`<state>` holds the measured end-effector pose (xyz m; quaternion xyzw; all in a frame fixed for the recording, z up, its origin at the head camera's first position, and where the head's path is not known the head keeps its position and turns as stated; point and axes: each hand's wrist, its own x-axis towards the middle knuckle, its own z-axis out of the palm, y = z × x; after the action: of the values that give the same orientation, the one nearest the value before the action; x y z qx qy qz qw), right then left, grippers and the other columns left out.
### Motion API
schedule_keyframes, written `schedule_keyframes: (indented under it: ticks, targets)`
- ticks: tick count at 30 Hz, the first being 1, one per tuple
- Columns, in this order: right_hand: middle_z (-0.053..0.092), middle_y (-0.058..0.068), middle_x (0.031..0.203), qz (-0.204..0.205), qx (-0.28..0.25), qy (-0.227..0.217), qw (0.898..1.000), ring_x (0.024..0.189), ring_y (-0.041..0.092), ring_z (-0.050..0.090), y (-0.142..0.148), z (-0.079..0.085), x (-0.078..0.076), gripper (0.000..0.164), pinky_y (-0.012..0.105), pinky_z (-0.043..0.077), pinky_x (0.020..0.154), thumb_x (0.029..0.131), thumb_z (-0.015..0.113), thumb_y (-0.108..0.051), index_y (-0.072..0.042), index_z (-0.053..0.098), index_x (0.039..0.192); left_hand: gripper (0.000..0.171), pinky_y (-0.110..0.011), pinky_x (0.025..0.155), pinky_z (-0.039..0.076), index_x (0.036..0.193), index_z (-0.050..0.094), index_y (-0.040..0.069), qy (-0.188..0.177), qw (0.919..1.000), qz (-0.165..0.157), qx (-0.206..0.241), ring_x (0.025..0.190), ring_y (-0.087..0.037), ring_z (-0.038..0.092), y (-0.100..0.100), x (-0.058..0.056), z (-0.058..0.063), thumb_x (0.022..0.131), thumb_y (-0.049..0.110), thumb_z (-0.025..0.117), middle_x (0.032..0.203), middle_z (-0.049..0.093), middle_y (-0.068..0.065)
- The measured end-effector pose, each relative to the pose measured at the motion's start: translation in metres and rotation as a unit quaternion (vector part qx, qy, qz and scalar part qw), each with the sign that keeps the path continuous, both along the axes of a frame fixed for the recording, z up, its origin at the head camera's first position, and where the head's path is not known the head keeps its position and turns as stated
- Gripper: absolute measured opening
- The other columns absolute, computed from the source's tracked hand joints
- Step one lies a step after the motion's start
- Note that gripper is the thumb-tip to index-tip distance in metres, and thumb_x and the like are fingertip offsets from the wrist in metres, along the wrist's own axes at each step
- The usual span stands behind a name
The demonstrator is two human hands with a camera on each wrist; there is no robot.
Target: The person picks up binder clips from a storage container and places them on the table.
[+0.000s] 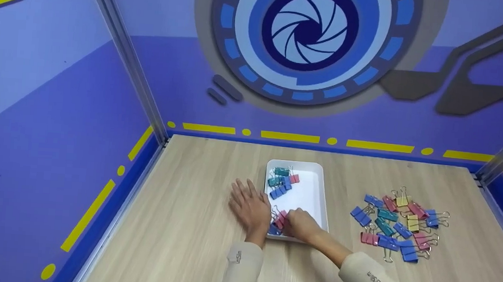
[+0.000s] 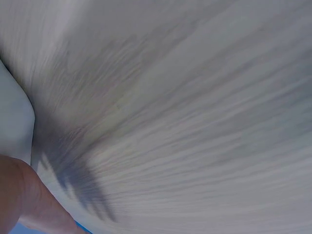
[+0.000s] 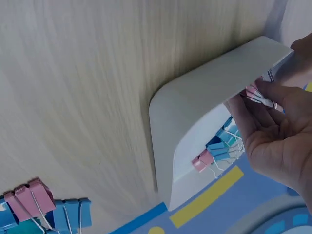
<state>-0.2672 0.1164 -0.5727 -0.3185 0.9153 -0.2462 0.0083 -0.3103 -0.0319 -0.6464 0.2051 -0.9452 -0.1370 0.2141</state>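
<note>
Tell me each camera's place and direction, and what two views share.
Head-worn: faces forward and down over the white tray; left hand, right hand and sleeves show.
On left wrist: faces the tabletop; part of the left hand shows lower left.
On right wrist: faces tabletop and tray; right hand shows.
Head and right-wrist views share tray, binder clips and right hand.

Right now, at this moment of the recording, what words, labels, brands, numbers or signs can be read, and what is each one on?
Right sleeve: "Let'sSlim", as best it reads; the print is small.
Left sleeve: small print, too blurred to read.
Clips, tray and wall: no readable text.
</note>
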Motion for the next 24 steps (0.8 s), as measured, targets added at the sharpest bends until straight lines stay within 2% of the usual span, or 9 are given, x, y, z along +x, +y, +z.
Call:
schedule_keyframes:
  ticks: [3,8,13,17,20,22,24]
  targets:
    - [0.055,0.002,0.056,0.006,0.004,0.017,1.000,0.054,0.007,0.037,0.004,0.000,0.000,0.019,0.022,0.033,0.046,0.082,0.073,0.011,0.001,0.066,0.067,0.060,-0.058,0.124,0.029,0.156,0.044,0.013,-0.002,1.0000,-0.003,-0.001,0.156,-0.036,0.028,0.001,-0.001,0.001,0.103,0.041,0.052,0.167,0.032,-0.016]
    - [0.067,0.011,0.064,0.018,0.014,0.005,1.000,0.058,0.007,0.045,0.017,0.002,-0.001,0.013,0.025,0.045,0.052,0.082,0.073,0.011,0.002,0.071,0.073,0.061,-0.057,0.125,0.028,0.156,0.043,0.014,-0.013,0.9999,-0.006,-0.005,0.156,-0.036,0.027,0.003,-0.001,0.002,0.103,0.043,0.051,0.167,0.030,-0.016]
    - [0.064,0.006,0.060,0.028,0.018,0.022,0.999,0.056,0.005,0.041,0.029,0.003,-0.002,0.016,0.021,0.038,0.049,0.085,0.070,0.010,0.002,0.070,0.071,0.061,-0.056,0.124,0.029,0.157,0.042,0.014,-0.019,0.9998,-0.007,-0.008,0.156,-0.036,0.029,0.004,0.001,0.004,0.103,0.043,0.050,0.167,0.031,-0.016]
    - [0.063,0.006,0.061,0.039,0.050,0.037,0.997,0.058,0.007,0.038,0.037,0.005,-0.002,0.014,0.023,0.034,0.050,0.085,0.072,0.007,0.002,0.070,0.072,0.062,-0.056,0.125,0.028,0.157,0.041,0.014,-0.029,0.9995,-0.005,-0.007,0.156,-0.035,0.027,0.003,0.003,0.003,0.103,0.043,0.050,0.167,0.031,-0.016]
    - [0.070,0.008,0.069,0.049,0.073,0.036,0.995,0.060,0.010,0.047,0.043,0.007,-0.003,0.008,0.027,0.046,0.054,0.086,0.074,0.005,0.001,0.075,0.078,0.062,-0.056,0.125,0.028,0.157,0.041,0.013,-0.029,0.9996,-0.007,-0.001,0.157,-0.036,0.026,0.002,0.003,0.004,0.104,0.042,0.049,0.167,0.031,-0.017]
    - [0.075,0.010,0.076,0.058,0.079,0.030,0.995,0.064,0.013,0.058,0.047,0.007,-0.005,0.004,0.031,0.056,0.061,0.086,0.075,0.003,0.001,0.078,0.084,0.061,-0.057,0.125,0.027,0.157,0.042,0.012,-0.027,0.9996,-0.009,0.005,0.157,-0.036,0.025,0.001,0.004,0.005,0.104,0.042,0.049,0.167,0.030,-0.017]
    - [0.078,0.011,0.082,0.068,0.082,0.027,0.994,0.068,0.016,0.065,0.050,0.008,-0.006,0.005,0.034,0.061,0.066,0.087,0.075,0.003,0.001,0.079,0.088,0.061,-0.057,0.126,0.026,0.157,0.041,0.012,-0.028,0.9995,-0.010,0.010,0.157,-0.036,0.024,0.000,0.004,0.006,0.104,0.041,0.050,0.168,0.029,-0.017]
